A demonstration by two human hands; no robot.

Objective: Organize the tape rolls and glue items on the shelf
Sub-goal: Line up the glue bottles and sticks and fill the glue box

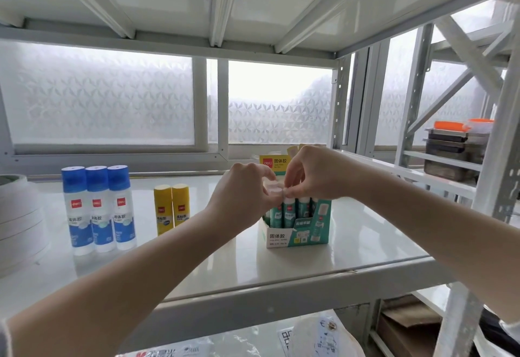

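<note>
Roughly midway, judging by layout. Shelf (281,266) is carrying everything; tape rolls (17,216) are sitting stacked at far left edge, partly out of frame. Three blue-capped glue bottles (97,210) are standing upright in a tight row, touching; two yellow glue sticks (171,207) are standing side by side just right of them. Those groups are looking sorted. Display box (295,232) of green glue sticks is sitting right of centre, and that's what's being worked on. Both hands are hovering over its open top: left hand (239,196) is curling fingers round a white-capped stick (274,190), right hand (312,173) is pinching the same cap area with thumb and forefinger. Can't tell whether the stick is going in or coming out. Remaining, I'd guess: finishing the box, maybe squaring it with the row.
</note>
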